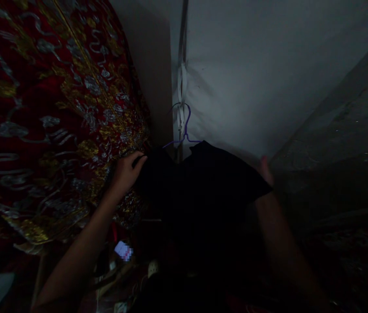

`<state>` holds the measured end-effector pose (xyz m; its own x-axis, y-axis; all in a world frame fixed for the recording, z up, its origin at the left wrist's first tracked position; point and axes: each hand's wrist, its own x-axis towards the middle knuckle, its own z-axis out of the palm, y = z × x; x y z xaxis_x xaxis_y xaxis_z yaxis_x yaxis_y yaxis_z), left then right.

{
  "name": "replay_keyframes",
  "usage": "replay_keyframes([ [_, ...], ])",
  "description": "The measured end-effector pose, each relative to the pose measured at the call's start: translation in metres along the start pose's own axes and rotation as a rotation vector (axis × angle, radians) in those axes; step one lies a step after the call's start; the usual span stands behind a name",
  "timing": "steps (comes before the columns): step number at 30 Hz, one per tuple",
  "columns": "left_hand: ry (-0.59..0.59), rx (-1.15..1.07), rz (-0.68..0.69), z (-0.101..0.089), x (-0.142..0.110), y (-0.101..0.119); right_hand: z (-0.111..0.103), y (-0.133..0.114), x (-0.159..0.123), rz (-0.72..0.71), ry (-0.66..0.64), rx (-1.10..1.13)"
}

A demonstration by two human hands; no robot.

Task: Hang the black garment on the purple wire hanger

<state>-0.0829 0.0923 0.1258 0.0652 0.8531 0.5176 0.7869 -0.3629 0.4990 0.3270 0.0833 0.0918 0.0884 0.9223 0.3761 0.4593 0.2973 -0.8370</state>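
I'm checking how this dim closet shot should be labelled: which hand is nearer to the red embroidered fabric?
Left. The left hand grips the black garment at its left shoulder, right against the red embroidered fabric. The right hand is at the garment's far shoulder, well away from it.

1. The black garment (200,191) is seen as matt, smooth cloth.
2. The purple hanger (186,126) looks like thin coated wire.
3. The red fabric (50,108) is embroidered with glossy gold and silver thread.

Red embroidered cloth (40,108) crowds the left; open wall (252,78) above the black garment (200,191).
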Motion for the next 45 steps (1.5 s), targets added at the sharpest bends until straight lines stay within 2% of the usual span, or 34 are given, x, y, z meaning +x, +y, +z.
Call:
replay_keyframes([
  [4,0.112,-0.016,0.052,0.002,0.010,0.008,-0.003,-0.023,-0.012,0.160,-0.147,0.199],
  [6,0.240,-0.064,0.117,0.002,0.014,0.022,-0.004,-0.036,-0.019,0.180,-0.077,0.266],
  [8,0.343,-0.154,0.171,0.000,0.011,0.042,-0.007,-0.044,-0.031,0.159,0.076,0.302],
  [9,0.335,-0.220,0.183,-0.002,0.008,0.052,-0.008,-0.046,-0.039,0.155,0.145,0.314],
  [10,0.272,-0.303,0.182,-0.003,0.004,0.063,-0.009,-0.048,-0.048,0.159,0.183,0.320],
  [12,0.023,-0.531,0.142,-0.005,-0.007,0.084,-0.009,-0.055,-0.070,0.174,0.162,0.316],
  [13,-0.117,-0.670,0.103,-0.004,-0.014,0.094,-0.007,-0.061,-0.081,0.169,0.077,0.307],
  [14,-0.239,-0.815,0.047,-0.002,-0.020,0.101,-0.004,-0.068,-0.091,0.144,-0.059,0.292],
  [16,-0.422,-1.080,-0.120,0.001,-0.033,0.110,0.008,-0.084,-0.103,0.063,-0.502,0.259],
  [18,-0.568,-1.234,-0.332,0.002,-0.046,0.108,0.022,-0.097,-0.104,0.015,-0.929,0.251],
  [19,-0.645,-1.247,-0.424,0.000,-0.053,0.102,0.028,-0.099,-0.101,0.010,-1.045,0.252],
  [20,-0.729,-1.209,-0.485,-0.004,-0.059,0.095,0.033,-0.099,-0.096,0.018,-1.077,0.251],
  [22,-0.833,-0.987,-0.483,-0.017,-0.069,0.079,0.038,-0.091,-0.084,0.040,-0.945,0.251],
  [23,-0.822,-0.825,-0.427,-0.026,-0.073,0.072,0.039,-0.083,-0.078,0.048,-0.832,0.258],
  [25,-0.693,-0.503,-0.264,-0.042,-0.074,0.064,0.038,-0.066,-0.068,0.067,-0.615,0.301],
  [27,-0.482,-0.282,-0.126,-0.055,-0.065,0.065,0.038,-0.050,-0.063,0.084,-0.483,0.365],
  [30,-0.233,-0.176,-0.013,-0.060,-0.031,0.075,0.040,-0.036,-0.064,0.117,-0.446,0.420],
  [32,-0.167,-0.204,0.025,-0.057,0.004,0.082,0.041,-0.032,-0.071,0.140,-0.451,0.441],
  [36,-0.317,-0.351,-0.034,-0.045,0.076,0.097,0.042,-0.023,-0.088,0.226,-0.412,0.517],
  [38,-0.431,-0.410,-0.067,-0.039,0.100,0.107,0.043,-0.014,-0.097,0.277,-0.385,0.557],
  [40,-0.593,-0.440,-0.067,-0.032,0.111,0.116,0.046,-0.005,-0.105,0.324,-0.347,0.584],
  [42,-0.749,-0.449,-0.039,-0.024,0.112,0.119,0.054,0.001,-0.112,0.352,-0.323,0.579],
  [43,-0.792,-0.447,-0.017,-0.019,0.109,0.118,0.059,0.002,-0.115,0.356,-0.328,0.561],
  [45,-0.782,-0.436,0.038,-0.009,0.101,0.111,0.077,0.000,-0.118,0.344,-0.369,0.496],
])
